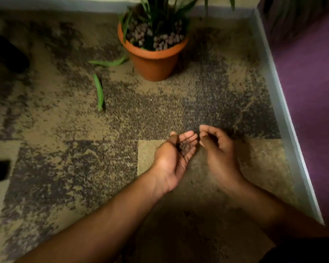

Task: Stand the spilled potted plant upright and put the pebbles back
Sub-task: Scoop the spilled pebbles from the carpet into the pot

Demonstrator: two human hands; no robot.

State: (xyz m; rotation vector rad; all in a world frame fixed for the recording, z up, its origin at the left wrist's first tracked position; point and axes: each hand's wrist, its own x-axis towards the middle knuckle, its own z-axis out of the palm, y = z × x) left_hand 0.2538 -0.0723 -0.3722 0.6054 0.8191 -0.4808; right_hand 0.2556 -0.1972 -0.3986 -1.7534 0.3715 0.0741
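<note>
Two loose green leaves (pixel 100 92) lie flat on the mottled tan-and-grey carpet (pixel 65 168), well beyond the left hand (pixel 174 158) and off to its left. That hand is cupped palm-up, cradling a small heap of dark rounded pebbles (pixel 183 146). Far ahead of both hands the terracotta pot (pixel 153 61) stands upright, tapered and smooth, its top covered with pale pebbles among strap-like leaves. The right hand (pixel 218 150) sits just beside the left, fingers curled loosely; whether it holds anything cannot be told. To its right runs a pale baseboard (pixel 285 118) under a purple wall (pixel 311 82).
</note>
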